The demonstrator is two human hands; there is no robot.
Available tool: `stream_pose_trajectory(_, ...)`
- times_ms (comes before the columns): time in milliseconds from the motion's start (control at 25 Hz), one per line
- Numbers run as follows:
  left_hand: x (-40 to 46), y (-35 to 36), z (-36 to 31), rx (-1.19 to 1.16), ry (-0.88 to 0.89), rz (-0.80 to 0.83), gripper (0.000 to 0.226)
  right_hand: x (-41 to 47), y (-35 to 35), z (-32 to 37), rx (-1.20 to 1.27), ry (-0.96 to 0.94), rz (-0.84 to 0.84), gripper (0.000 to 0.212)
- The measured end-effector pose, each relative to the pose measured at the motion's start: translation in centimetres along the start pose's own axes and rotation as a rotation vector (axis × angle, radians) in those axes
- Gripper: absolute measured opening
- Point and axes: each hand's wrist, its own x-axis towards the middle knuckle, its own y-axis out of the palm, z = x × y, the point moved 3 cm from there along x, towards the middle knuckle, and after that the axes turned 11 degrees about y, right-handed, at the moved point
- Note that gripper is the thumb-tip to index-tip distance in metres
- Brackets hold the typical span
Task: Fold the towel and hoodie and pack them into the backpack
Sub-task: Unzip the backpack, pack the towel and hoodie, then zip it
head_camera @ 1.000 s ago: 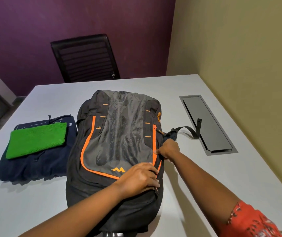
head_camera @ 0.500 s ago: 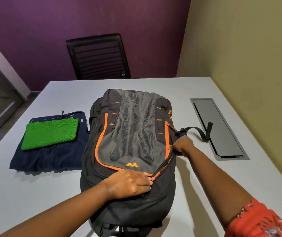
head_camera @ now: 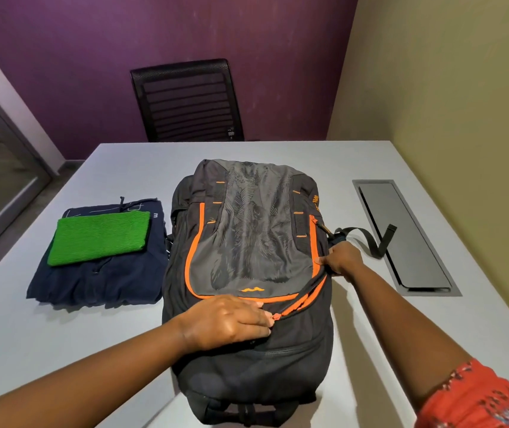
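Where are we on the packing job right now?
Folding looks done: the green towel lies folded on the folded hoodie, beside the backpack. In hand: the left hand pinches the orange zipper pull, the zipper partly open, while the right hand grips the backpack's edge. Left: put both items inside.

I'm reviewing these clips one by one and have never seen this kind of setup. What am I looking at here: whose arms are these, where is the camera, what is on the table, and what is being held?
There is no robot. A person wears a wide-angle camera on the head, looking down at their own arms. On the grey table lies a black and orange backpack. The left hand pinches the orange zipper pull, with the zipper partly open. The right hand grips the backpack's right edge. To the left, a folded green towel rests on a folded navy hoodie, neither packed yet. A black chair stands behind the table.
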Motion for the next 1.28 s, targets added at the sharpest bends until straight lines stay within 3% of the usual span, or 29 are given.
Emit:
stream_pose_trajectory(80, -0.3, 0.0, 0.3, -0.093, -0.142, -0.038, 0.021, -1.4, -0.9, 1.0, -0.159, -0.154, -0.079, 0.036)
stream_pose_trajectory(160, -0.2, 0.1, 0.3, -0.129, -0.195, -0.067, 0.019, -3.6, -2.3, 3.1, -0.208, -0.437, -0.137, 0.038)
stream_pose_trajectory(240, -0.1, 0.5, 0.5, -0.101, -0.195, -0.098, 0.016, -7.0, -2.6, 5.3, -0.225, -0.684, 0.141, 0.027)
stream_pose_trajectory(320, 0.1, 0.5, 1.1, -0.205, -0.361, -0.166, 0.010, -10.0, -1.1, 6.3, -0.395, -0.704, 0.503, 0.019)
stream_pose_trajectory(400, 0.0, 0.3, 1.9, -0.421, -0.663, -0.291, 0.019, -11.6, 0.8, 6.3, -0.596, -0.698, 0.638, 0.033)
stream_pose_trajectory(480, -0.3, 0.7, 2.3, -0.546, -0.878, -0.318, 0.014, -12.2, 2.1, 5.9, -0.722, -0.728, 0.630, 0.042)
stream_pose_trajectory(600, -0.6, 1.5, 2.2, -0.698, -1.060, -0.219, 0.040, -12.1, 3.1, 5.0, -0.814, -0.801, 0.598, 0.034)
stream_pose_trajectory(800, 0.5, 1.9, 1.4, -0.909, -1.298, -0.224, 0.028, -12.0, 3.8, 4.3, -0.821, -0.812, 0.568, 0.021)
stream_pose_trajectory(960, 1.3, 2.3, 0.9, -0.712, -1.336, -0.075, 0.030, -11.9, 3.5, 4.4, -0.789, -0.811, 0.564, 0.015)
stream_pose_trajectory(1160, 3.6, 1.3, -0.1, -0.093, -1.068, 0.226, 0.033, -11.5, 2.6, 4.6, -0.644, -0.762, 0.604, 0.038)
stream_pose_trajectory(1280, 3.8, 0.8, -0.3, 0.009, -1.033, 0.208, 0.027, -11.2, 1.9, 4.7, -0.591, -0.718, 0.637, 0.038)
